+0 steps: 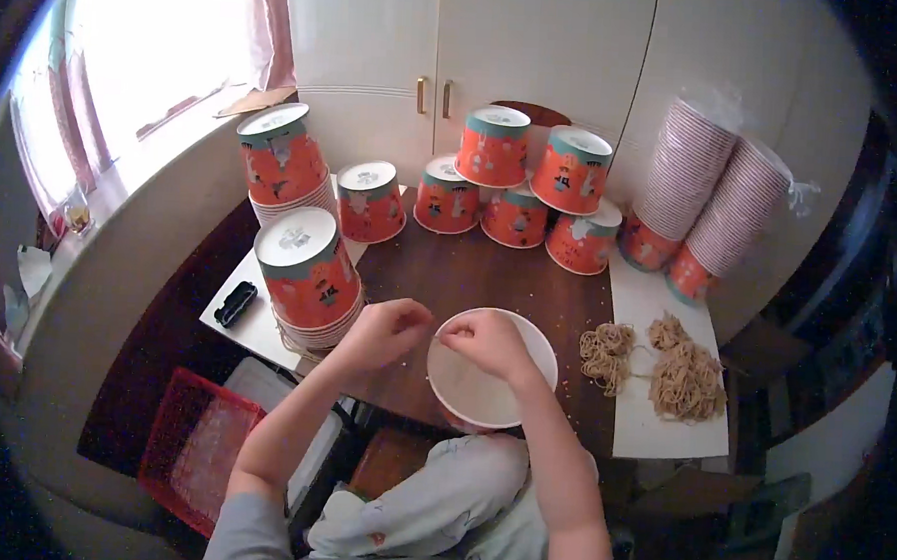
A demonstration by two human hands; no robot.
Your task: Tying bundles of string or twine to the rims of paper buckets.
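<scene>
An orange paper bucket [540,399] with a white inside stands mouth up at the near edge of the table, right in front of me. My right hand [488,344] hangs over its mouth, fingers pinched together close to the left part of the rim. Just left of the bucket, my left hand [388,329] is closed too, its fingertips turned toward the right hand with a small gap between. Whatever lies in either pinch is too small or hidden to make out. Tan strands of twine lie at the right, in a smaller bundle [606,357] and a larger bundle [687,375].
Upside-down orange buckets [372,203] line the back, some piled up. A nested bucket stack [310,284] stands left, near a black object [235,304]. Tall bucket stacks [689,165] in clear plastic lean at the right. A red basket [196,449] sits below at the left.
</scene>
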